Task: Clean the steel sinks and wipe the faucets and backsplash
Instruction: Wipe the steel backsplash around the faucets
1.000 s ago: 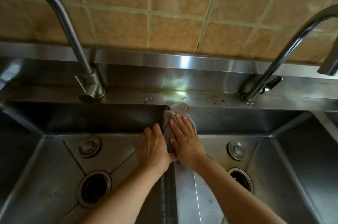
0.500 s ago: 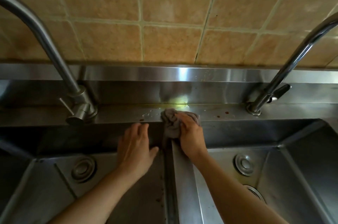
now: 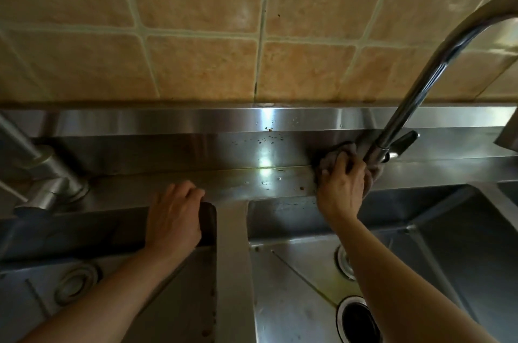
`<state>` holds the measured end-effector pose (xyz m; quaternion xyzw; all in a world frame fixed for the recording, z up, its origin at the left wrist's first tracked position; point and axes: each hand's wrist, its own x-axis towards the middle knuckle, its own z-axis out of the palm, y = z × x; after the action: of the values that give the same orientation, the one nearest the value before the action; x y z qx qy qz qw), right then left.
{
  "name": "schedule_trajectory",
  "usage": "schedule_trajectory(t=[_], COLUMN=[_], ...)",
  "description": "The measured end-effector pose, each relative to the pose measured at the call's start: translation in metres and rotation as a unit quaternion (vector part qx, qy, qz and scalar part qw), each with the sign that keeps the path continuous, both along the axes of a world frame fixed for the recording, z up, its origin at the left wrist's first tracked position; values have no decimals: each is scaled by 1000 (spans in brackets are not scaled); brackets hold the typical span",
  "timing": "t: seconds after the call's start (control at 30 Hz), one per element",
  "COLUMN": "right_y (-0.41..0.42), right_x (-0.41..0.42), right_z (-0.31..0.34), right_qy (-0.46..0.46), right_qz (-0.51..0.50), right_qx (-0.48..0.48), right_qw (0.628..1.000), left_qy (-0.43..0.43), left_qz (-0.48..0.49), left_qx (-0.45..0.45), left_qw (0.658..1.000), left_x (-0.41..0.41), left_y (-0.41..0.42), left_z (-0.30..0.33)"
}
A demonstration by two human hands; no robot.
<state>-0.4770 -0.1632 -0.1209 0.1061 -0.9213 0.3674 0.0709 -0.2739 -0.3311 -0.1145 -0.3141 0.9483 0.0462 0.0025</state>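
My right hand (image 3: 340, 188) grips a bunched grey cloth (image 3: 332, 159) and presses it on the back ledge against the base of the right faucet (image 3: 406, 110). My left hand (image 3: 175, 216) holds nothing and rests with curled fingers on the back rim of the left sink (image 3: 179, 300). The right sink (image 3: 294, 286) lies below my right forearm. Brown specks dot the steel backsplash (image 3: 196, 146) and the ledge near the bright reflection. The left faucet (image 3: 42, 171) stands at the far left, only its base and lower neck in view.
A steel divider (image 3: 232, 258) separates the two basins. The right basin's drain (image 3: 357, 320) and overflow fitting (image 3: 344, 261) sit beside my right forearm; the left basin's overflow fitting (image 3: 74, 284) is lower left. Tan tiles (image 3: 196, 34) cover the wall. A third basin's edge (image 3: 504, 202) shows far right.
My right hand has slid the cloth from the ledge above the divider rightward to the right faucet's base. My left hand left the cloth and settled on the left sink's rim. The view moved closer.
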Motion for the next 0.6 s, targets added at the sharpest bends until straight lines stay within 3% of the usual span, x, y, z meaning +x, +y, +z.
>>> schedule_trajectory(t=[0.07,0.2,0.37,0.5,0.6], right_y=[3,-10,-55,-90,-84], right_x=[-5,14,77,105,97], right_z=[-13,-17,-12,-8,-2], right_qy=[-32,-25,-35,-28,-17], right_qz=[21,39,199,328,387], right_qx=[82,125,118,132,144], right_qw=[996,991,972,935,911], left_qy=[11,25,30,94,135], left_qz=[-6,-12,-13,21,38], left_qx=[1,10,45,109,96], left_qw=[1000,1000,998,989,985], left_x=[0,1,5,13,17], left_y=[-2,-6,-11,-15,-17], left_z=[1,2,4,6,7])
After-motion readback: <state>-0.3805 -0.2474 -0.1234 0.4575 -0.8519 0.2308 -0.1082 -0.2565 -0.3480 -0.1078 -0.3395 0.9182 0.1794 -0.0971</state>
